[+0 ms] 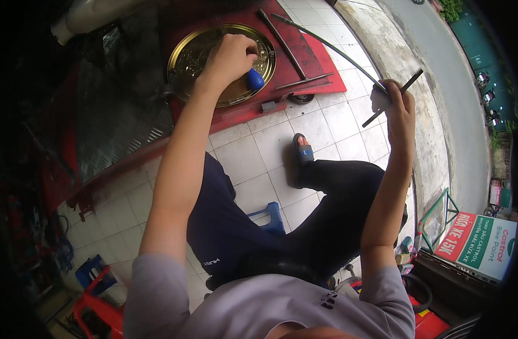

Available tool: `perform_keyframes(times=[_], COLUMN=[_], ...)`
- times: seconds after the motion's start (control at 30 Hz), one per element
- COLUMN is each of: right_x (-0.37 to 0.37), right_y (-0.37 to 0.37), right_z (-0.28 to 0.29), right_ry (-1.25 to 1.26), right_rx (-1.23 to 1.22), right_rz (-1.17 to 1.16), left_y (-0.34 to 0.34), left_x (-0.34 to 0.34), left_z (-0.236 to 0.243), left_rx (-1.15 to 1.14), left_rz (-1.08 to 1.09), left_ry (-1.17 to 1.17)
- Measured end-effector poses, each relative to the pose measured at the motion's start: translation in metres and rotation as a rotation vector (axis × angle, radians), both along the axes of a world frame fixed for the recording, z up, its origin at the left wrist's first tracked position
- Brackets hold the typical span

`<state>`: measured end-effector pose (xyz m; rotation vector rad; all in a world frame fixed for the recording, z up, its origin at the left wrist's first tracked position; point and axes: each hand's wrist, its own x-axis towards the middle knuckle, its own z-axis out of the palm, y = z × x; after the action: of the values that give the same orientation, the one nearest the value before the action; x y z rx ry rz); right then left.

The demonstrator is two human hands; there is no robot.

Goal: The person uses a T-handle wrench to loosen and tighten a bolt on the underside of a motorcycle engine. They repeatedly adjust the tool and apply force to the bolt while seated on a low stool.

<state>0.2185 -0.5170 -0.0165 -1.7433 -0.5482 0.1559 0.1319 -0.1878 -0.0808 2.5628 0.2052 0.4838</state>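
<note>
My left hand [232, 55] reaches down into a round gold-coloured metal tray [174, 62] on a red platform. Its fingers are curled together, and whatever they hold is hidden. A blue tool handle [255, 79] lies beside the fingers, over the tray's near right part. Off to the right, my right hand [396, 104] is closed around a T-handle wrench [338, 50], near its crossbar. The wrench's long shaft slants up and left, its tip over the platform. Another T-handle wrench [284, 48] lies on the platform right of the tray.
The red platform [329, 65] has a dark ribbed metal plate [123, 90] at its left. White floor tiles [250, 150] surround my legs. A blue plastic stool [270, 217] is below me. Red and blue items stand at lower left; a sign board [474, 243] and road lie right.
</note>
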Motion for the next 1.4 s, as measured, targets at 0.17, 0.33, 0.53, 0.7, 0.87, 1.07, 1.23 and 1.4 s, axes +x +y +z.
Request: perform_keyframes(times=[0.17, 0.33, 0.53, 0.7, 0.87, 1.07, 1.23, 1.4], right_x=[0.012, 0.018, 0.031, 0.031, 0.03, 0.02, 0.017, 0.012], right_y=[-0.011, -0.022, -0.022, -0.012, -0.007, 0.009, 0.017, 0.023], right_z=[-0.016, -0.006, -0.011, -0.008, -0.01, -0.004, -0.002, -0.001], right_ry=[-0.088, 0.054, 0.175, 0.229, 0.305, 0.384, 0.44, 0.482], right_rx=[0.089, 0.288, 0.371, 0.406, 0.388, 0.432, 0.51, 0.522], right_rz=[-0.129, -0.193, -0.142, -0.045, 0.027, 0.081, 0.131, 0.132], left_y=[-0.024, -0.009, 0.004, 0.004, 0.021, 0.024, 0.022, 0.022], left_x=[-0.039, -0.05, -0.064, -0.072, -0.07, -0.063, -0.061, -0.063], left_z=[0.047, 0.014, -0.006, 0.003, 0.002, 0.012, 0.012, 0.012], left_rx=[0.155, -0.04, 0.024, -0.13, -0.627, -1.012, -1.084, -1.233], left_rz=[0.097, -0.183, -0.359, -0.251, -0.061, -0.096, -0.1, -0.09], left_ry=[0.525, 0.554, 0.368, 0.379, 0.006, -0.343, -0.393, -0.411])
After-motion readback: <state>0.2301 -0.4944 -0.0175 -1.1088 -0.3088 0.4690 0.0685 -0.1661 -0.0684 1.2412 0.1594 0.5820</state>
